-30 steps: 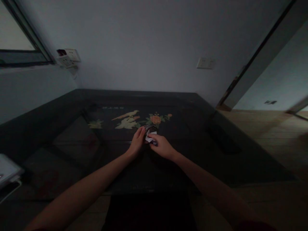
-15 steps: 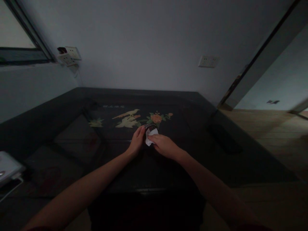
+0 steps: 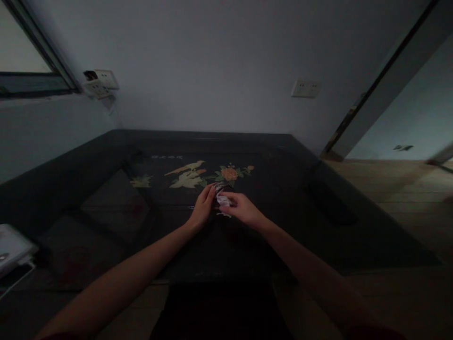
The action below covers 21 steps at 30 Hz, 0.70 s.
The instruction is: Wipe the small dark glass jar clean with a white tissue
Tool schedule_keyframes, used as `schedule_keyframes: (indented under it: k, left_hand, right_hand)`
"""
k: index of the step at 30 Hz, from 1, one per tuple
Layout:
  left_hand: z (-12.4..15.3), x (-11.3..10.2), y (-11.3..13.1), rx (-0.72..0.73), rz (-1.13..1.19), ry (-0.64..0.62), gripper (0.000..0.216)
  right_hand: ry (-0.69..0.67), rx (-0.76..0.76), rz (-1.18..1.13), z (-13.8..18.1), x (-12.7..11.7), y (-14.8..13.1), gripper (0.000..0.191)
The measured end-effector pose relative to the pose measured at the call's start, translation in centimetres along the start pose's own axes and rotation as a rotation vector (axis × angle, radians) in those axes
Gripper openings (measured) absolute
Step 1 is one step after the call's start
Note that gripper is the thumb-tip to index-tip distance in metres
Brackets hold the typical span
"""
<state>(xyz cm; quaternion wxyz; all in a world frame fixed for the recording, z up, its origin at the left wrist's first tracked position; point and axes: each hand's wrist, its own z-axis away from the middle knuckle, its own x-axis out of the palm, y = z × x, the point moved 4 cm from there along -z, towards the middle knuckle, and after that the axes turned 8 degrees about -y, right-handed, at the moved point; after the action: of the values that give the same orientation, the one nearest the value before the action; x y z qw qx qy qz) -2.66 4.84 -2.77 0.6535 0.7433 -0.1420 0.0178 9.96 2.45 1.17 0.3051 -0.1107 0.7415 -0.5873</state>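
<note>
My left hand (image 3: 203, 207) is closed around the left side of a small, dark, shiny object (image 3: 222, 186) with a rounded edge. Its exact kind is hard to make out in the dim light. Crumpled white tissue (image 3: 222, 200) is pinched in my right hand (image 3: 246, 210), pressed against the near side of that object. Both hands are close together above the dark tabletop (image 3: 226, 250). Just beyond them lies the table's picture of a pale bird and an orange flower (image 3: 229, 174).
A white device (image 3: 14, 245) with a cable is at the left edge. Toward the right of the table lies a dark flat object (image 3: 331, 203). Wall sockets (image 3: 306, 89) and a power strip (image 3: 97, 88) are on the wall behind. Wooden floor (image 3: 392, 184) shows at right.
My right hand has shifted slightly, its fingers more bent. The tissue is more bunched up and shows less white. My left hand keeps its grip in nearly the same place.
</note>
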Motion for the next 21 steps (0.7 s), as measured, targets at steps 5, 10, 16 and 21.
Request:
schedule_keyframes:
  k: [5,10,16,21]
  left_hand:
    - [0.3,0.0,0.2,-0.017,-0.025,0.03,0.044]
    - [0.0,-0.2,-0.2,-0.05,0.048,0.017,0.046]
    - [-0.2,0.0,-0.2,-0.107,0.128,0.017,0.043]
    - [0.1,0.3,0.4,-0.322,0.289,-0.055,0.045]
  right_hand:
    - [0.056,-0.014,-0.303,-0.2,0.2,0.5,0.039]
    - [0.0,-0.045,0.305,0.2,0.1,-0.3,0.041]
    - [-0.168,-0.131,0.981,0.9,0.1,-1.1,0.038]
    - [-0.177,-0.301,1.153,1.5,-0.2,-2.1,0.032]
